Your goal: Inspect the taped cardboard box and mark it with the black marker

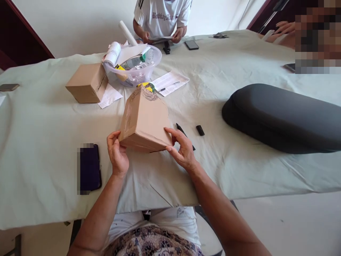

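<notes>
Two forearms [100, 210] [217, 201] extend, two hands [118, 156] [183, 148] holding one box [152, 117].

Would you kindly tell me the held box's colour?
The held box is brown with dark scribbles, shown in the head view.

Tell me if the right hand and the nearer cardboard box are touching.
Touching. The head view shows the right hand holding the nearer cardboard box at its near right corner, thumb and index finger against it.
</notes>
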The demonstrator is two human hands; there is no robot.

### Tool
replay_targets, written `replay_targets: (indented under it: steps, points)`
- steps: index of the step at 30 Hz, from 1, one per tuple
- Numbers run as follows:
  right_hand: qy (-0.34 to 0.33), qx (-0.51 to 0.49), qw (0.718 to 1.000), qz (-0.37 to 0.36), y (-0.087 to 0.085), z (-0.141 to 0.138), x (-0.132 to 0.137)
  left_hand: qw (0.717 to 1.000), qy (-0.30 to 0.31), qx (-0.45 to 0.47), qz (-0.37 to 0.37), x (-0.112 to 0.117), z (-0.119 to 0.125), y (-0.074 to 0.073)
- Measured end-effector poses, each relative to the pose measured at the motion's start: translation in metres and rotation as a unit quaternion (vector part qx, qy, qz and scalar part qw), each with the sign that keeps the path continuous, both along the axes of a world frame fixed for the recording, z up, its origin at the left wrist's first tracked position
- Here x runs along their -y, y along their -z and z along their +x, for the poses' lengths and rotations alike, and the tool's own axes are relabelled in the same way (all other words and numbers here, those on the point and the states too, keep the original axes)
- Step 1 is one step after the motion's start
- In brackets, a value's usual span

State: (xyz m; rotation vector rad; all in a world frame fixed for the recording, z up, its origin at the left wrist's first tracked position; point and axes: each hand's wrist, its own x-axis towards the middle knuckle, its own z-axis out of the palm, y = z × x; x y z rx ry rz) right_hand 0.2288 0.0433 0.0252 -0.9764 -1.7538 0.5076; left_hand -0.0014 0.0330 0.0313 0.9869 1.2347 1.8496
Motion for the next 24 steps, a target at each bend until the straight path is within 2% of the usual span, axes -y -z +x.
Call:
replay_targets:
  steps: [5, 10, 14, 19, 24]
  points:
    - [0.022, -0.025, 0.999, -0.01, 0.001, 0.001, 0.0, 0.995, -0.022, -0.101, 0.0, 0.0, -0.001, 0.005]
    - [0.004, -0.022, 0.999, -0.024, 0.002, -0.002, 0.0, 0.985, -0.032, -0.166, -0.015, 0.005, 0.002, -0.004]
    - [0.003, -0.018, 1.0, -0.024, 0.003, -0.003, 0.001, 0.973, -0.022, -0.228, 0.009, 0.011, 0.005, -0.007]
    - [-0.002, -0.013, 0.999, -0.032, 0.003, -0.002, 0.003, 0.976, -0.012, -0.217, 0.029, 0.014, 0.007, -0.001]
    - [-0.043, -0.009, 0.999, -0.008, 0.002, -0.002, 0.003, 0.974, -0.012, -0.225, 0.018, 0.015, 0.007, -0.001]
